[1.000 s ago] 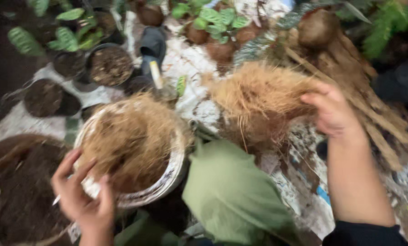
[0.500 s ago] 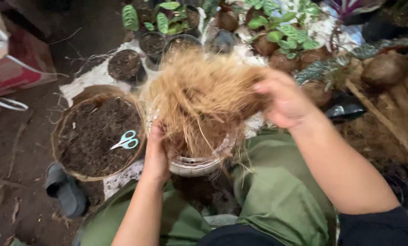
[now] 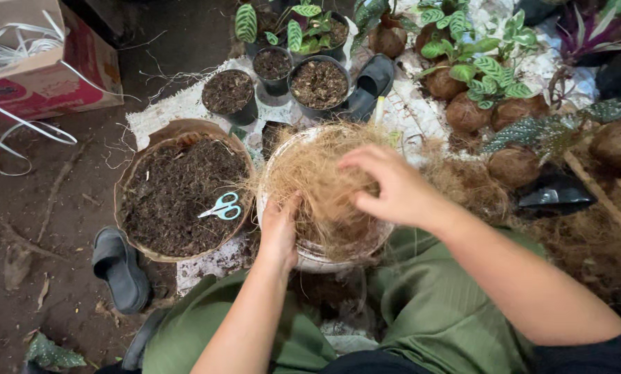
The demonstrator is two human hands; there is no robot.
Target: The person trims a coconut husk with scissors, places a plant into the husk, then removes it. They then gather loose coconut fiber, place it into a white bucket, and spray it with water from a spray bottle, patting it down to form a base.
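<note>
Fibre-filled pot (image 3: pixel 310 257) hard beside soil basin (image 3: pixel 127 215)

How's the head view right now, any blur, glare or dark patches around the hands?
Head view: sharp, no motion blur on the left hand or right hand; even light on the fibre-filled pot, no glare; the top-left ground and bottom corners fall dark.
</note>
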